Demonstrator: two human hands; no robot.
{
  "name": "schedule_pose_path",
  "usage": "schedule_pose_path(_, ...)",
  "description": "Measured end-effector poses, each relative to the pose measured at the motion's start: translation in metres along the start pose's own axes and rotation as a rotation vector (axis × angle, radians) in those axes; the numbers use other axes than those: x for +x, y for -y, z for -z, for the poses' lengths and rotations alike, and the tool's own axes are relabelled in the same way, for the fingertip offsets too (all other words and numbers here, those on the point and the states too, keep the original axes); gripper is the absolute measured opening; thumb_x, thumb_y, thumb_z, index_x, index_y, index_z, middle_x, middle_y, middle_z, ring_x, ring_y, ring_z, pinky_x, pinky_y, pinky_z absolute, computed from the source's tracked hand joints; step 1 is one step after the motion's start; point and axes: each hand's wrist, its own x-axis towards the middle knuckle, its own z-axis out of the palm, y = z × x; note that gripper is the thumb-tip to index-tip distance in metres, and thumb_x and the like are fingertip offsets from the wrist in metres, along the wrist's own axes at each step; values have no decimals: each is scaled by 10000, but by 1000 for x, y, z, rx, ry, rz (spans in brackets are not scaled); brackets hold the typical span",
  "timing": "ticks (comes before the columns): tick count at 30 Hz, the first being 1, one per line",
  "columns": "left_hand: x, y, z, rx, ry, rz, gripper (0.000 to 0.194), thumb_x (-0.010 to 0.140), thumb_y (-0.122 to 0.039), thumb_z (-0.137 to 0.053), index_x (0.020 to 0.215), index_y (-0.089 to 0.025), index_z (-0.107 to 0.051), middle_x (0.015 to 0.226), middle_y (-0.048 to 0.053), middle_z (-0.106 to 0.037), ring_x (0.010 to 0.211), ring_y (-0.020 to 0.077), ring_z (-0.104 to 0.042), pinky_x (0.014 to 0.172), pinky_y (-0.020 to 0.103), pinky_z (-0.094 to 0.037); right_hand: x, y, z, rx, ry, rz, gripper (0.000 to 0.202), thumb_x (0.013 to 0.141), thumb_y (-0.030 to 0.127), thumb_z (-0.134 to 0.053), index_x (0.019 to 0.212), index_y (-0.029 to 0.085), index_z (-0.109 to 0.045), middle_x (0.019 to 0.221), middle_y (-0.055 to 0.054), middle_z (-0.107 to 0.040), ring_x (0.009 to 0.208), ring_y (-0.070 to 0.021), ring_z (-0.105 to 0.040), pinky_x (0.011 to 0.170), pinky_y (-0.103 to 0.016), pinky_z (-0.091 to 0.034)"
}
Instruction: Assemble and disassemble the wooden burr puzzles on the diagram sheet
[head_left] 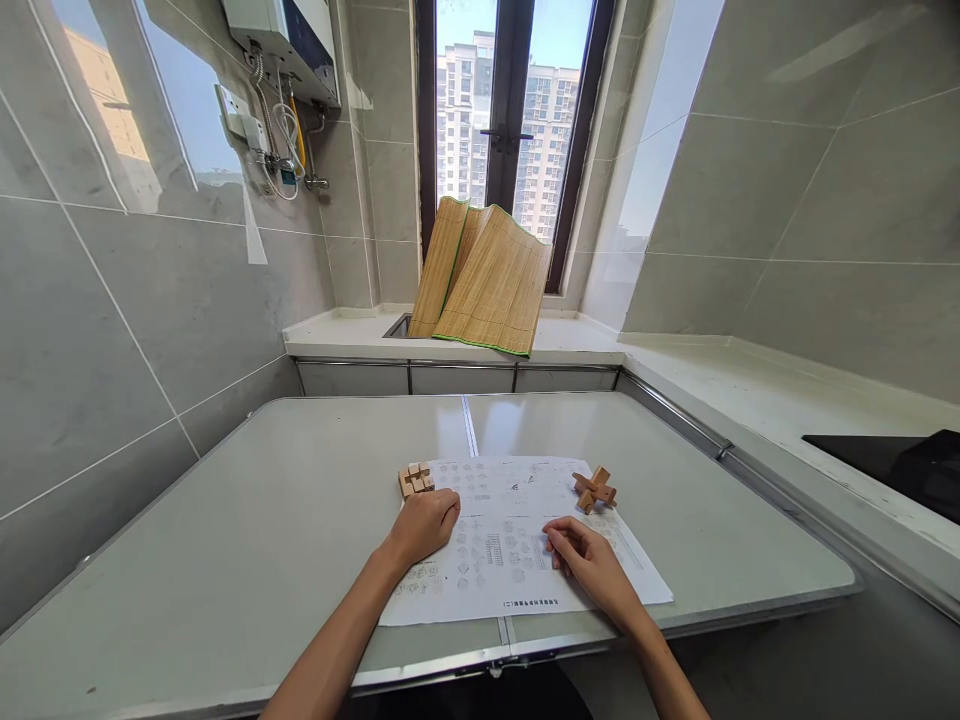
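A large printed sheet (pixel 480 590) with small diagrams lies on the folding table. My left hand (pixel 427 522) rests on its left side, curled into a fist with nothing visible in it. Just beyond that hand sits a wooden block puzzle (pixel 416 480) of small pale cubes, at the sheet's upper left corner. My right hand (pixel 586 560) lies over the right part of the sheet, its fingers loosely bent and apart, holding nothing. Past it, near the upper right corner, stands a brown interlocking wooden burr puzzle (pixel 595 490); neither hand touches it.
The pale folding table (pixel 225 560) has a centre seam and metal edge. Behind it runs a white counter (pixel 345 330) with a bamboo mat (pixel 487 280) leaning by the window. A black cooktop (pixel 892 455) is at the right. A water heater (pixel 289 45) hangs on the left wall.
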Motion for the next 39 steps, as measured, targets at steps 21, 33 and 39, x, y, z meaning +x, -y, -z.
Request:
schedule_pose_path(21,-1,0,0,-14,8,4,262,884,-68,-402,723,-194,-564,693,8,-662,611,146,-576,590,261,-370,0,0,0,-9,-10,3,533,870,702,-597,983,189,-683,803,-56,-694,644,-186,-591,602,-297,-446)
schedule_pose_path(33,-1,-1,1,-23,9,7,267,888,-66,-405,710,-194,-558,683,4,-652,603,147,-565,591,260,-368,0,-1,0,-4,1,-6,535,871,702,-594,989,188,-681,804,-54,-684,640,-184,-588,595,-297,-445)
schedule_pose_path(39,0,-1,2,-24,12,8,265,890,-68,-405,717,-191,-562,688,6,-654,601,144,-566,593,255,-373,1,-2,1,-18,-12,-5,543,863,706,-605,992,186,-695,803,-56,-698,640,-185,-598,605,-298,-458)
